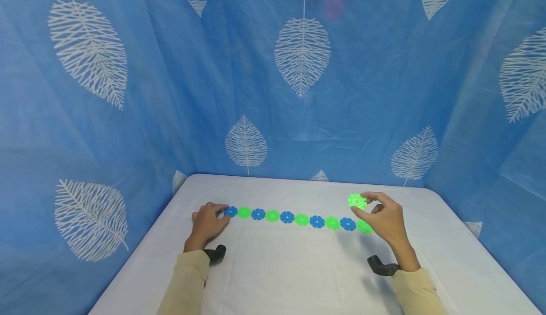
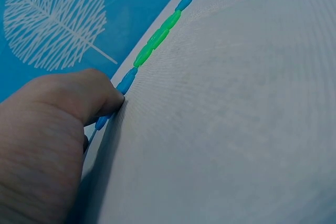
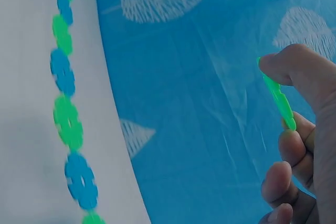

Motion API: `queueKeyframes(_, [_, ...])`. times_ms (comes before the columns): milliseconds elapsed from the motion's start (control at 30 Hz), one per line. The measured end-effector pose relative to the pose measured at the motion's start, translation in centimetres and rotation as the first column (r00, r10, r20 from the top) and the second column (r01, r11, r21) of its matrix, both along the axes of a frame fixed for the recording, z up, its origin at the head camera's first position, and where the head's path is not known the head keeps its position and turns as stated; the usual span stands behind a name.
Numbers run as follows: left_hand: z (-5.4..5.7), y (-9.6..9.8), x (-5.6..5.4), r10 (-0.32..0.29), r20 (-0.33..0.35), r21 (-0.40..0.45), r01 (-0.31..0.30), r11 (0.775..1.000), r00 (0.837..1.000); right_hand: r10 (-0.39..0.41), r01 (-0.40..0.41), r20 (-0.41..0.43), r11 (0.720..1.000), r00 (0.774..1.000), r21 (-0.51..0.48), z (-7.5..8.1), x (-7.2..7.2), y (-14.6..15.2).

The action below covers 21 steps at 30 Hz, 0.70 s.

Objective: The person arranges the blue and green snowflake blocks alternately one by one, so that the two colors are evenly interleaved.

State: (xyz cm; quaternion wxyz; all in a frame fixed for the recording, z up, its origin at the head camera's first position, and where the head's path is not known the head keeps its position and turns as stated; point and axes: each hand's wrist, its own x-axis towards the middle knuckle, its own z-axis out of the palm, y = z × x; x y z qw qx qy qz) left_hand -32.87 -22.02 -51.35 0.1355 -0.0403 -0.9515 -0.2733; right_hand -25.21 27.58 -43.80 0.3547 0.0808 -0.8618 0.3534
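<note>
A row of alternating blue and green notched plastic discs, joined edge to edge, lies across the white table. My left hand (image 1: 206, 222) is at the row's left end, pinching the end blue disc (image 1: 231, 211) between thumb and forefinger. In the left wrist view the thumb presses that disc's near edge. Over the right end of the row, my right hand (image 1: 386, 218) holds a loose green notched disc (image 1: 356, 201) by its rim. The right wrist view shows this green disc (image 3: 279, 100) nearly edge-on between thumb and fingertip. Below it, the last green disc (image 1: 364, 227) in the row is partly hidden by the hand.
A white cloth covers the table (image 1: 281, 277). Blue curtains (image 1: 362, 92) with white leaf prints stand close behind and on both sides. Dark camera mounts (image 1: 384, 266) are strapped at both wrists, below beige sleeves (image 1: 415, 291).
</note>
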Motion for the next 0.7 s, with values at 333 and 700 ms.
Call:
queueKeyframes(333, [0.0, -0.2, -0.2, 0.004, 0.001, -0.005, -0.004, 1.0, 1.0, -0.226, 0.232, 0.094, 0.971, 0.97, -0.062, -0.9, 1.4, 6.6])
queueKeyframes(700, [-0.2, 0.0, -0.1, 0.012, 0.011, -0.006, -0.012, 1.0, 1.0, -0.302, 0.329, 0.274, 0.943, 0.913, -0.057, -2.5, 2.2, 9.6])
